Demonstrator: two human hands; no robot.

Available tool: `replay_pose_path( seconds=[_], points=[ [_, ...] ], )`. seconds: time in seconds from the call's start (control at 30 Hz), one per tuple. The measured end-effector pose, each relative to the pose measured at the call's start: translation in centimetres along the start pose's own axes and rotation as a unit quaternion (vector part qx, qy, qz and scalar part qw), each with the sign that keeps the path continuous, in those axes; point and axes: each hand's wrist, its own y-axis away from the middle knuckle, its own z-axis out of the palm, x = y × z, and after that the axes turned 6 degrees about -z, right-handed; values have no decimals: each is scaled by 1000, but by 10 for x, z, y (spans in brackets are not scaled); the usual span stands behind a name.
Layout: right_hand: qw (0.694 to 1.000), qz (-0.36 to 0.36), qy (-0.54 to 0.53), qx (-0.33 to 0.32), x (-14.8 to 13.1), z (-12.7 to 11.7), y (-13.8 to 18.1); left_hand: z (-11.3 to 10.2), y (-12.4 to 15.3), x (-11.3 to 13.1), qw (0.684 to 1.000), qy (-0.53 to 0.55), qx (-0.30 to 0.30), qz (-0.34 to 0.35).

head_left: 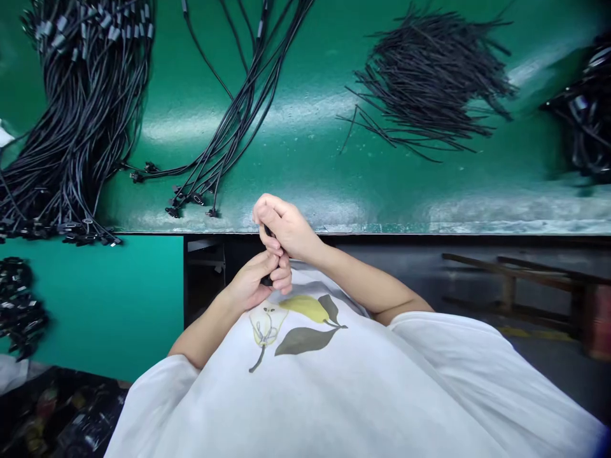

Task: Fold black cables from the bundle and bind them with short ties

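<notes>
My two hands meet close to my chest, just below the front edge of the green table (310,159). My right hand (281,226) is curled, its fingers pinched round a small black part (268,232). Directly under it, my left hand (255,280) is closed too, gripping the lower end of the same black piece (266,280). The piece is mostly hidden by my fingers, so I cannot name it exactly. Both hands are clear of the table top.
A thick bundle of black cables (81,114) lies at the table's left. A smaller fan of cables with connectors (224,133) lies at centre. A heap of short black tubes (429,83) sits at the right, more cables (587,121) at the far right edge. A teal side surface (105,299) holds black parts (19,305).
</notes>
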Motion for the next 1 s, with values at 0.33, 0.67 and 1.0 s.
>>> replay_pose_path(
  seconds=[0.33,0.67,1.0],
  points=[
    [996,19,-86,26,-10,-3,-8,-3,-11,-1,999,38,19,16],
    [665,-341,639,-182,-40,-45,19,-29,-15,21,936,-311,107,123],
    [570,-74,759,-306,-25,-57,47,-23,-16,32,400,-870,91,275]
  ],
)
